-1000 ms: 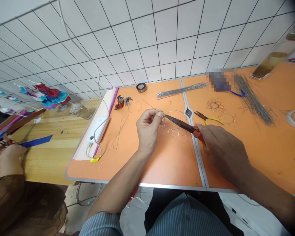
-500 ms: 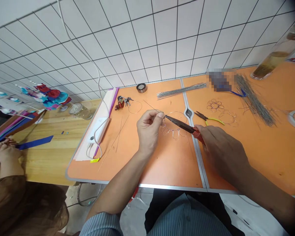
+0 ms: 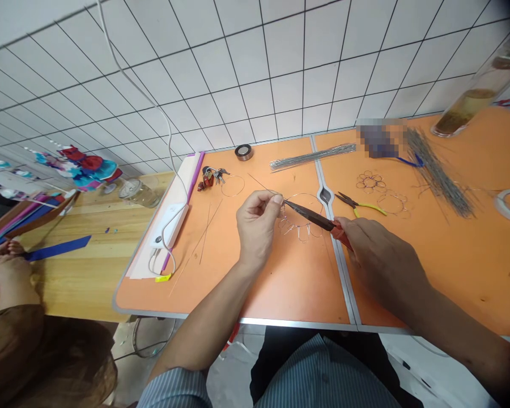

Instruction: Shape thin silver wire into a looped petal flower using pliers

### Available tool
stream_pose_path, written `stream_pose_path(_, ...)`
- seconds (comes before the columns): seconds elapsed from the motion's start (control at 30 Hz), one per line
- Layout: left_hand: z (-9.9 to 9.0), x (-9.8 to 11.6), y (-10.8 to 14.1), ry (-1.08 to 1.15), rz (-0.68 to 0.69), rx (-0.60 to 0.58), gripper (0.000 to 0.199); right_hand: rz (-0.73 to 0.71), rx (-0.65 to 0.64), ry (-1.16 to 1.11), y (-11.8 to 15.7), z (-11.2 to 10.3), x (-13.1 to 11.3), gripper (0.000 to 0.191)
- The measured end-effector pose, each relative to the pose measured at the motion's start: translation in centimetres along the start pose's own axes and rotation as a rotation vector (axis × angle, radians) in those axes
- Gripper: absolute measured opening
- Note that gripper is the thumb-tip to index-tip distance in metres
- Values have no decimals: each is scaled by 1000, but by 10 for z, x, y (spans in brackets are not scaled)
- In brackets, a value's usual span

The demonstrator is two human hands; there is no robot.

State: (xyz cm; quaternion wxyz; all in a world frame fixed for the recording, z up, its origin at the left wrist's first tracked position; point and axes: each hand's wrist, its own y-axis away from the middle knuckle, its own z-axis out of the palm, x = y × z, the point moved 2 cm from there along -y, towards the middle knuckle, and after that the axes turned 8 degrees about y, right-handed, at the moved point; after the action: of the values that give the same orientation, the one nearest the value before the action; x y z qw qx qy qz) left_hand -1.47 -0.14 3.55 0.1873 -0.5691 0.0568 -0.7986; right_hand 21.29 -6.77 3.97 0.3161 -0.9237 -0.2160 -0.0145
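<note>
Tough to see exactly where the dark metal pliers with red handles (image 3: 311, 216) meet the thin, straight metal wire (image 3: 258, 182); the left hand (image 3: 257, 224) hides part of it. That hand pinches the wire over the orange tabletop (image 3: 289, 283), while the right hand (image 3: 382, 255), palm down, is wrapped round the handles. The pliers partly block a looped copper-coloured wire ring (image 3: 300, 226); can't tell if it's joined on. Small yellow-handled pliers (image 3: 370, 209) lie nearby.

Red-handled pliers (image 3: 312, 216) slant leftward, dark tips at a thin, roundish wire frame (image 3: 298, 227) edged with small loops.
</note>
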Motion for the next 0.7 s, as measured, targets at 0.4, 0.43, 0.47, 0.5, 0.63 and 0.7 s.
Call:
stream_pose_path(0.4, 0, 1, 0, -31, -12, 11, 15, 6, -24, -49, 0, 2, 0, 32)
stream_pose_path(0.43, 0, 0, 0, -30, -12, 8, 14, 14, -31, -57, 0, 3, 0, 33)
stream_pose_path(0.47, 0, 0, 0, -28, -11, 4, 14, 23, -38, -66, 0, 3, 0, 34)
stream_pose_path(0.5, 0, 0, 0, -25, -11, 1, 14, 32, -48, -78, 1, 4, 0, 35)
stream_pose_path(0.63, 0, 0, -1, -20, -18, -6, 15, 58, -106, -142, 3, 7, 2, 36)
stream_pose_path(0.7, 1, 1, -2, -29, -28, -2, 17, 72, -135, -183, 3, 8, 3, 37)
